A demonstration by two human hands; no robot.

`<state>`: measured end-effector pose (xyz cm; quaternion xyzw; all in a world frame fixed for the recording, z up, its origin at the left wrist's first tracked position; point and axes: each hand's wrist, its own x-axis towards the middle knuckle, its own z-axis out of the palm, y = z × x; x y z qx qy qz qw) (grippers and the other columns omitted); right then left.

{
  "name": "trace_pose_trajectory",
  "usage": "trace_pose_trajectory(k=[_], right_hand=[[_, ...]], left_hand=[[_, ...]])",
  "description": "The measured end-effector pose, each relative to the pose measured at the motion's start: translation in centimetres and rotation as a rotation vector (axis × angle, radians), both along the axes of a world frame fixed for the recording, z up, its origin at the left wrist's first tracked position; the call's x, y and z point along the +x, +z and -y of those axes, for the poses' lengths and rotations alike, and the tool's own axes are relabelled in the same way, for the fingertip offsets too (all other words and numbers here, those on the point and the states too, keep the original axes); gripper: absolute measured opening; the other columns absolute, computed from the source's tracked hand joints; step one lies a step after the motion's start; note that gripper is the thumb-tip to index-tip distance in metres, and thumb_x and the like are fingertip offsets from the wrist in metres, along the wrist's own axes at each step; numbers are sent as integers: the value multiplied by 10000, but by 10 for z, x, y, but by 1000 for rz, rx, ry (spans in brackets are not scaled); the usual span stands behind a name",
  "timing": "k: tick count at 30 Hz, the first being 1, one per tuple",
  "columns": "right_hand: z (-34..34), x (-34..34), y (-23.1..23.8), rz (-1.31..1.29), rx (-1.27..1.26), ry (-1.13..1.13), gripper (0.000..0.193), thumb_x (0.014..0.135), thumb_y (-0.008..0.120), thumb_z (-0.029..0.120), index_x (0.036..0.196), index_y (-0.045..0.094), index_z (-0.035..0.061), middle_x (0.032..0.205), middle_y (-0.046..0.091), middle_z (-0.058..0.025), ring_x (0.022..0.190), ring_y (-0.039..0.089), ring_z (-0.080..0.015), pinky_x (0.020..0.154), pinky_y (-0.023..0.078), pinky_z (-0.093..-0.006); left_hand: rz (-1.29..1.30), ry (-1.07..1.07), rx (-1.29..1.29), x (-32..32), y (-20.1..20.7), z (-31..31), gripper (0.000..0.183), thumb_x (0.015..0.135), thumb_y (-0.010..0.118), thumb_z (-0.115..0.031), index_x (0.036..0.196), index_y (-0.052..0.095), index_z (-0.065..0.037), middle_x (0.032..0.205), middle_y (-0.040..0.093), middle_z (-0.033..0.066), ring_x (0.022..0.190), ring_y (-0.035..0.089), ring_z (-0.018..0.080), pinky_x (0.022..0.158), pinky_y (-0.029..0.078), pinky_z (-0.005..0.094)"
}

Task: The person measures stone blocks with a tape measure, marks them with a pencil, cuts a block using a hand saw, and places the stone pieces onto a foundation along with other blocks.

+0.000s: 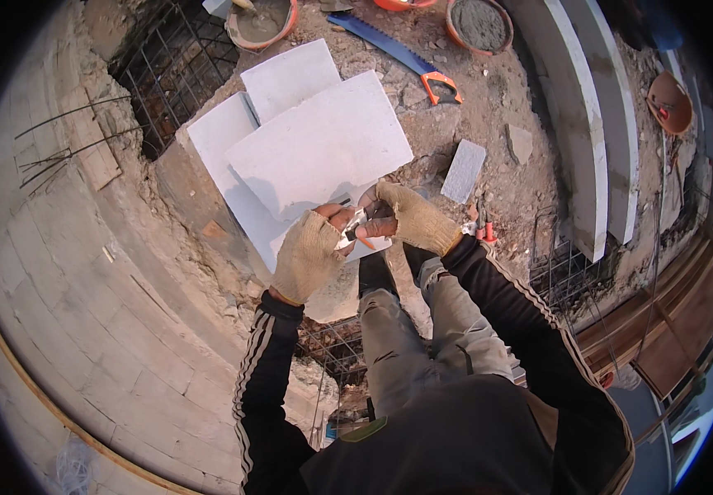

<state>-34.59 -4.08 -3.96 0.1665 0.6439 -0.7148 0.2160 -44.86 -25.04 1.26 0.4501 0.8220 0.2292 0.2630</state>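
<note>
My left hand (304,251) and my right hand (417,218) wear cream knitted gloves with bare fingertips, and come together in front of me. Both are closed on a small silver-and-black object (350,234) with a bit of orange near it. The fingers cover much of it, so its kind does not show. Just beyond the hands lies a large white block (323,140), which overlaps another white slab (223,140). A smaller white block (290,81) lies behind them.
A handsaw (394,51) with a blue blade lies beyond the blocks. Tubs of grey mortar (479,26) stand at the far edge. A grey block piece (463,171) rests on the rubble to the right. Rebar grids (179,70) span holes in the ground. Long concrete beams (575,107) run along the right.
</note>
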Motion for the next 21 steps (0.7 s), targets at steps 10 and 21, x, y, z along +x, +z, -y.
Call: trace_pose_trajectory(k=[10,21], right_hand=[[-113,-91,-65,65,88,-358,243,898,810,158,1070,678,48,933,668,-14,822,630,-125,734,526,-272],[-64,-128,-114,45,722,-527,299,915,725,304,1122,757,90,1020,760,-144,977,717,-306,880,534,-384]], left_hand=[[-248,55,74,-103,-37,-18,413,826,817,-181,1201,671,-86,1105,670,77,996,672,257,859,576,364],[-243,148,-166,-148,-47,60,357,870,794,-195,1192,705,-67,1041,692,109,984,690,255,834,579,370]])
